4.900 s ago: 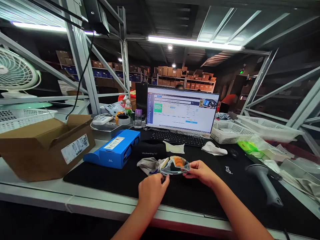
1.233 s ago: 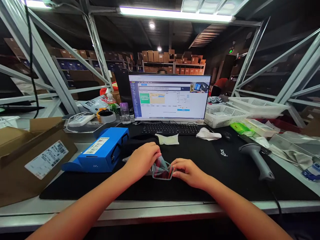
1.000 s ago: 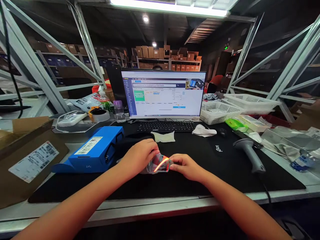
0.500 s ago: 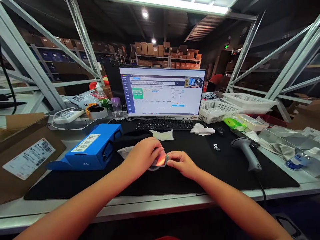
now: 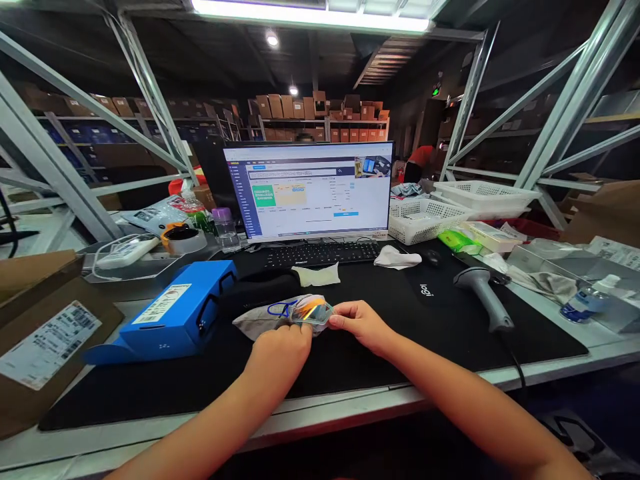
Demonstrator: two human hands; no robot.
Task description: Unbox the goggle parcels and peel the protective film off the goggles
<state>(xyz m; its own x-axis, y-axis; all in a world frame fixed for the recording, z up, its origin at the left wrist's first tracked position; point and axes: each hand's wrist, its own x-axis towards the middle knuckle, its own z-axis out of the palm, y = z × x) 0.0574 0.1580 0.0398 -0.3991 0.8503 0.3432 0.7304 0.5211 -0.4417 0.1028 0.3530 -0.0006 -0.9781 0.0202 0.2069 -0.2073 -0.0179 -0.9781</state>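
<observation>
A small glossy, see-through piece [image 5: 317, 313] with a pale edge and orange and yellow reflections is between my hands; its exact kind I cannot make out. My right hand [image 5: 364, 327] pinches its right end between thumb and fingers. With curled fingers, my left hand [image 5: 281, 350] is closed at its lower left edge. Beneath it on the black desk mat [image 5: 430, 340] lies a light grey cloth pouch [image 5: 253, 320] with a blue cord [image 5: 281, 309]. Left of the pouch stands a blue box [image 5: 175, 313] with an open flap and black straps.
A keyboard [image 5: 320, 253] and monitor [image 5: 310, 193] stand behind. To the right are a barcode scanner [image 5: 483, 300], a spray bottle [image 5: 590, 299] and white baskets [image 5: 425, 220]. An open cardboard box [image 5: 55, 340] occupies the left edge. A yellowish cloth [image 5: 316, 275] lies before the keyboard.
My left hand has moved down from above the glossy piece to its near edge, uncovering the pouch and blue cord. My right hand keeps its pinch. The camera view has shifted slightly.
</observation>
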